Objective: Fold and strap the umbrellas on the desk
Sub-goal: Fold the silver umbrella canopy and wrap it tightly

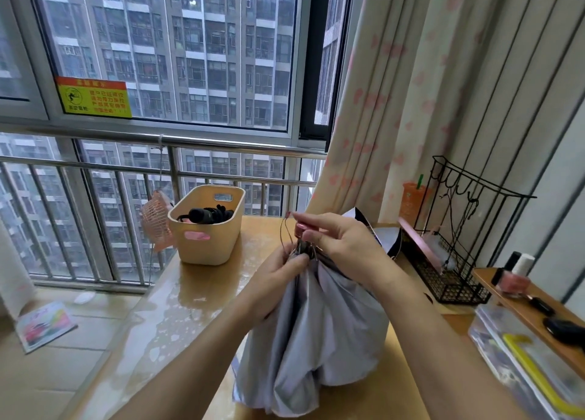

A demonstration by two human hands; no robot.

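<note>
A pale grey umbrella [313, 331] with loose, bunched canopy stands upright on the wooden desk [196, 296], its pink handle end pointing up. My left hand [278, 277] grips the gathered metal ribs just below the top. My right hand [335, 239] pinches the pink tip and rib ends above it. Thin wire ribs curve out to the left of my fingers. Part of the canopy with a dark edge spreads behind my right hand.
A cream plastic basket [207, 229] holding a black object stands at the desk's far left, a pink fan [156, 220] beside it. A black wire rack [459, 245] and shelf with bottles [514, 277] sit right. A clear case with yellow handle [535, 366] lies near right.
</note>
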